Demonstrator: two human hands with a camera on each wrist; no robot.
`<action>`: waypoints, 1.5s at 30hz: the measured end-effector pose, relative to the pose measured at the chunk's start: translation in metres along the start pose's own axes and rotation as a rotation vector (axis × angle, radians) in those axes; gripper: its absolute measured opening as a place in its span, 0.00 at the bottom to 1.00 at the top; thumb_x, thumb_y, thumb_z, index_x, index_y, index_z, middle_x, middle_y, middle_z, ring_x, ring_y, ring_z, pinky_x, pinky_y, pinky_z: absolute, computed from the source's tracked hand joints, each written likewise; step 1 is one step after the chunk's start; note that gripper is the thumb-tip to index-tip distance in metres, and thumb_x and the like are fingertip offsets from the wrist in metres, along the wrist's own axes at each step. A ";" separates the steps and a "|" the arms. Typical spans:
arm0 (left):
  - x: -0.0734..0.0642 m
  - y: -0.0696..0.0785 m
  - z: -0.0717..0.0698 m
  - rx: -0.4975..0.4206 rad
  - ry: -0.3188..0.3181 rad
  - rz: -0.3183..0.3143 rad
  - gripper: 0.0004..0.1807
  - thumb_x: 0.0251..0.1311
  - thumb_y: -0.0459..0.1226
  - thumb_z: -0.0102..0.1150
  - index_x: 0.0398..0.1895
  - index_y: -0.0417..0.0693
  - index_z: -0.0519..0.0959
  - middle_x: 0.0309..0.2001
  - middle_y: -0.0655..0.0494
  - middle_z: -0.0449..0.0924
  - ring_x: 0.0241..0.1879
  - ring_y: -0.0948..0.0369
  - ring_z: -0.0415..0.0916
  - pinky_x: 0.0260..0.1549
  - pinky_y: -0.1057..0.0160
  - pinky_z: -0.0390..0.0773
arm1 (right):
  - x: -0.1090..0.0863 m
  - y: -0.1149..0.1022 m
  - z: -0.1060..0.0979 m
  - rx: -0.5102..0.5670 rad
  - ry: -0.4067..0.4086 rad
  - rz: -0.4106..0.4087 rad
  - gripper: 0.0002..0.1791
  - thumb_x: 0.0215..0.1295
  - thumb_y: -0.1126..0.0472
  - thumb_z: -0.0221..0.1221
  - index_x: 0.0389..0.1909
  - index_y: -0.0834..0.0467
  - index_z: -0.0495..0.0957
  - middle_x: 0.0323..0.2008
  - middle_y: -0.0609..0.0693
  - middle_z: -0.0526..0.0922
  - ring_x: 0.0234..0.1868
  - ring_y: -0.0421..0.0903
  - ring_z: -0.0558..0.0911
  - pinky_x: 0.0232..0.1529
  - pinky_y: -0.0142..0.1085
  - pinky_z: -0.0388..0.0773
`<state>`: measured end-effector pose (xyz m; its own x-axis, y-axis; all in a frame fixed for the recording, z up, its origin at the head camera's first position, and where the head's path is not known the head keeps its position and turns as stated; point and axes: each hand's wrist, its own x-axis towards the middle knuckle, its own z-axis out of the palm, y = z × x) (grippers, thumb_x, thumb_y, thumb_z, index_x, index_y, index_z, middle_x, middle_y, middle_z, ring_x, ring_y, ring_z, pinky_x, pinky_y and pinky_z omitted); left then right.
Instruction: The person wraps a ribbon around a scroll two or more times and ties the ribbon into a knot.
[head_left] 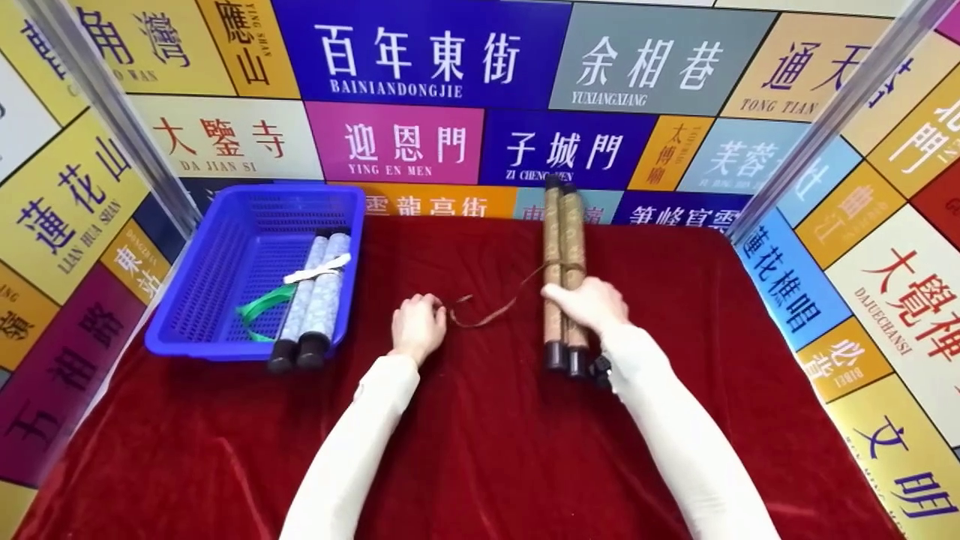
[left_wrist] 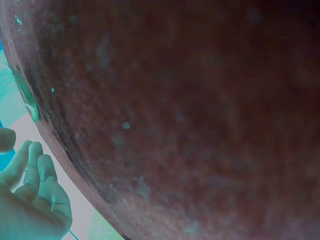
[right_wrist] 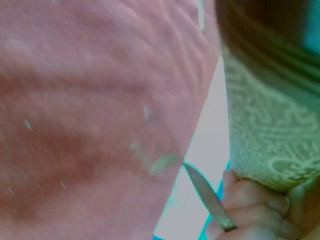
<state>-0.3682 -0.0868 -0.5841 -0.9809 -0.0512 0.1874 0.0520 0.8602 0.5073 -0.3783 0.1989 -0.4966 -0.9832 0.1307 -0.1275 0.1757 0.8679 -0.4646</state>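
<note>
In the head view my right hand (head_left: 598, 301) grips a pair of brown patterned scrolls (head_left: 553, 236) with dark end knobs, tilted up off the red cloth. A brown ribbon (head_left: 517, 300) is wrapped round the pair, and its loose length trails left in a curve. Fingers curl beneath a patterned roll (right_wrist: 272, 135) in the right wrist view, with the ribbon (right_wrist: 206, 194) running out beside them. My left hand (head_left: 418, 324) is low over the cloth, fingers loosely bent, close to the ribbon's looped end. The left wrist view shows its thumb apart from the fingers (left_wrist: 32, 170).
A blue plastic basket (head_left: 199, 347) stands at the left. Two pale blue scrolls (head_left: 324, 300) with black knobs lean over its front rim, tied with a white band (head_left: 322, 268); a green ribbon (head_left: 266, 301) lies beside them. Sign-covered panels (head_left: 397, 142) enclose the red cloth-covered table (head_left: 465, 442).
</note>
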 end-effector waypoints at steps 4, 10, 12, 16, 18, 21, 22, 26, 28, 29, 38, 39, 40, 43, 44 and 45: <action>0.000 0.001 -0.005 0.008 -0.033 -0.034 0.11 0.66 0.39 0.57 0.44 0.44 0.83 0.45 0.45 0.85 0.49 0.44 0.80 0.50 0.45 0.77 | 0.002 0.003 -0.023 0.024 0.050 0.032 0.42 0.50 0.21 0.55 0.43 0.57 0.79 0.41 0.59 0.84 0.41 0.58 0.82 0.43 0.49 0.78; -0.003 0.002 -0.011 0.014 -0.150 -0.067 0.14 0.64 0.38 0.56 0.49 0.43 0.82 0.52 0.42 0.79 0.56 0.42 0.74 0.55 0.43 0.73 | 0.000 0.001 -0.059 0.049 0.135 0.061 0.45 0.49 0.19 0.54 0.44 0.58 0.79 0.42 0.60 0.84 0.44 0.60 0.82 0.44 0.53 0.77; -0.004 0.001 -0.012 0.008 -0.180 -0.065 0.15 0.64 0.38 0.56 0.51 0.42 0.81 0.54 0.41 0.77 0.58 0.42 0.72 0.56 0.42 0.72 | -0.001 -0.002 -0.068 0.046 0.157 0.062 0.46 0.48 0.19 0.54 0.44 0.58 0.78 0.42 0.60 0.84 0.45 0.60 0.82 0.44 0.54 0.76; -0.003 0.001 -0.013 0.011 -0.217 -0.064 0.17 0.63 0.38 0.56 0.53 0.42 0.80 0.55 0.40 0.76 0.59 0.42 0.71 0.57 0.42 0.71 | -0.003 -0.008 -0.070 0.034 0.160 0.045 0.46 0.48 0.18 0.54 0.43 0.58 0.78 0.41 0.60 0.84 0.44 0.60 0.83 0.42 0.54 0.77; -0.002 0.000 -0.014 0.014 -0.228 -0.069 0.17 0.63 0.37 0.55 0.53 0.42 0.80 0.56 0.41 0.76 0.60 0.42 0.71 0.57 0.42 0.71 | -0.004 -0.012 -0.061 0.041 0.138 0.031 0.45 0.48 0.19 0.55 0.42 0.57 0.78 0.40 0.59 0.84 0.42 0.59 0.83 0.40 0.51 0.77; -0.002 -0.001 -0.013 0.020 -0.233 -0.084 0.17 0.63 0.36 0.53 0.53 0.43 0.80 0.56 0.41 0.76 0.60 0.42 0.71 0.57 0.42 0.71 | -0.007 -0.020 -0.036 0.056 0.077 0.001 0.41 0.49 0.20 0.56 0.39 0.56 0.78 0.37 0.56 0.84 0.37 0.56 0.83 0.37 0.47 0.78; -0.002 -0.002 -0.012 0.022 -0.232 -0.091 0.17 0.63 0.36 0.52 0.53 0.43 0.80 0.56 0.41 0.76 0.60 0.42 0.71 0.57 0.42 0.71 | -0.009 -0.023 -0.024 0.053 0.058 -0.011 0.40 0.49 0.21 0.56 0.38 0.55 0.78 0.36 0.55 0.84 0.35 0.55 0.83 0.36 0.46 0.78; -0.001 -0.004 -0.011 0.031 -0.219 -0.114 0.18 0.63 0.35 0.49 0.53 0.44 0.81 0.56 0.42 0.77 0.59 0.43 0.72 0.57 0.43 0.72 | -0.017 -0.033 0.025 -0.007 0.004 -0.060 0.35 0.46 0.23 0.58 0.31 0.53 0.79 0.32 0.54 0.84 0.33 0.54 0.83 0.35 0.47 0.80; -0.001 -0.004 -0.010 0.032 -0.212 -0.121 0.18 0.63 0.35 0.48 0.53 0.45 0.81 0.55 0.43 0.78 0.59 0.43 0.73 0.57 0.43 0.72 | -0.022 -0.038 0.047 -0.056 -0.001 -0.084 0.35 0.44 0.23 0.59 0.29 0.53 0.80 0.31 0.55 0.84 0.32 0.55 0.83 0.36 0.49 0.81; -0.001 -0.005 -0.009 0.031 -0.208 -0.122 0.18 0.64 0.35 0.48 0.53 0.45 0.81 0.55 0.43 0.79 0.58 0.43 0.74 0.57 0.44 0.72 | -0.024 -0.040 0.058 -0.079 -0.003 -0.093 0.35 0.43 0.23 0.59 0.29 0.53 0.80 0.32 0.56 0.85 0.33 0.56 0.84 0.36 0.50 0.81; 0.001 0.002 -0.002 -0.108 -0.084 0.033 0.15 0.64 0.32 0.51 0.50 0.44 0.82 0.48 0.45 0.83 0.52 0.45 0.79 0.53 0.47 0.78 | -0.038 -0.055 0.112 -0.178 -0.057 -0.115 0.38 0.44 0.25 0.61 0.35 0.58 0.83 0.35 0.58 0.86 0.37 0.57 0.85 0.40 0.50 0.82; 0.002 0.004 -0.002 -0.142 -0.083 0.078 0.15 0.64 0.32 0.52 0.50 0.44 0.82 0.48 0.45 0.83 0.52 0.46 0.79 0.53 0.48 0.78 | -0.038 -0.056 0.114 -0.187 -0.062 -0.115 0.38 0.44 0.25 0.62 0.35 0.58 0.83 0.35 0.58 0.86 0.37 0.57 0.85 0.39 0.50 0.81; 0.002 0.006 -0.002 -0.173 -0.086 0.125 0.15 0.64 0.32 0.52 0.51 0.43 0.82 0.48 0.46 0.82 0.53 0.46 0.78 0.54 0.48 0.78 | -0.039 -0.056 0.115 -0.198 -0.065 -0.115 0.39 0.44 0.25 0.62 0.37 0.58 0.82 0.35 0.58 0.86 0.37 0.57 0.85 0.39 0.49 0.81; 0.002 0.012 -0.002 -0.222 -0.142 0.237 0.16 0.64 0.33 0.53 0.54 0.44 0.80 0.51 0.48 0.80 0.55 0.49 0.75 0.56 0.50 0.76 | -0.040 -0.059 0.117 -0.217 -0.073 -0.105 0.43 0.43 0.24 0.62 0.41 0.60 0.81 0.37 0.58 0.86 0.37 0.56 0.85 0.40 0.48 0.81; 0.001 0.014 -0.002 -0.226 -0.161 0.266 0.17 0.63 0.33 0.54 0.55 0.44 0.80 0.52 0.48 0.79 0.55 0.49 0.75 0.57 0.50 0.76 | -0.040 -0.060 0.117 -0.220 -0.077 -0.102 0.44 0.43 0.24 0.63 0.42 0.61 0.81 0.37 0.58 0.86 0.38 0.55 0.85 0.40 0.48 0.81; 0.001 0.016 -0.001 -0.227 -0.177 0.294 0.18 0.63 0.33 0.54 0.56 0.44 0.79 0.53 0.49 0.79 0.56 0.50 0.74 0.58 0.50 0.75 | -0.040 -0.060 0.116 -0.223 -0.082 -0.099 0.45 0.42 0.23 0.62 0.43 0.61 0.81 0.38 0.58 0.86 0.38 0.55 0.85 0.41 0.48 0.81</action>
<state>-0.3680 -0.0740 -0.5748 -0.9342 0.2849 0.2149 0.3555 0.6903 0.6302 -0.3435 0.0858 -0.5652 -0.9862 0.0083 -0.1653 0.0541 0.9599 -0.2750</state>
